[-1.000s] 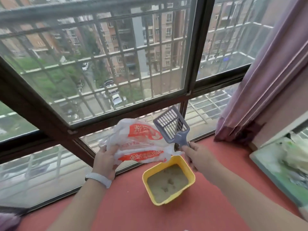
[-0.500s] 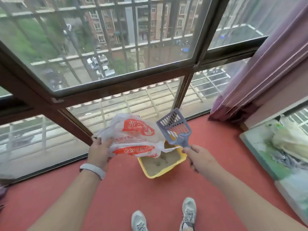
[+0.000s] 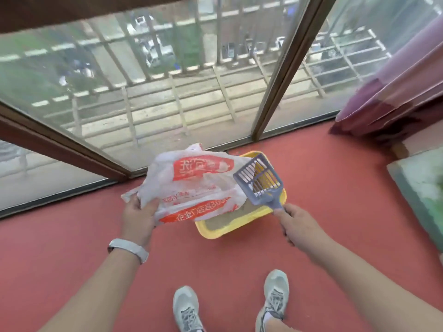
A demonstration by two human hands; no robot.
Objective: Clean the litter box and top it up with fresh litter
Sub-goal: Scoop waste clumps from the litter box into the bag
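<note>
The yellow litter box (image 3: pixel 242 226) stands on the red floor (image 3: pixel 335 188), close to the foot of the window frame (image 3: pixel 282 75) and just ahead of the person's grey trainers (image 3: pixel 187 307). Only a strip of sandy litter (image 3: pixel 230 215) shows along its near side; the rest is hidden behind the items held above it, so the clumps cannot be judged from here.

The right hand (image 3: pixel 298 226) grips the handle of the blue-grey slotted litter scoop (image 3: pixel 260 182). The scoop head is raised, tilted up and away, over the right half of the box, and its slots look free of litter. The left hand (image 3: pixel 137 215) holds a crumpled white plastic bag with red print (image 3: pixel 196 183) by its near edge, fingers curled over the film. The bag hangs over the left half of the box; its mouth cannot be made out.

Step in hand, as judged: preparation for scooping. No waste appears to be lifted yet and no fresh litter is in view.

Next move, as judged: lower the scoop head into the litter at a shallow angle, sift, then tip the retained clumps into the bag. This calls for the bag mouth to be opened and held near the box rim, clear of the scoop's path.

A purple curtain (image 3: pixel 395 87) hangs at the right.
</note>
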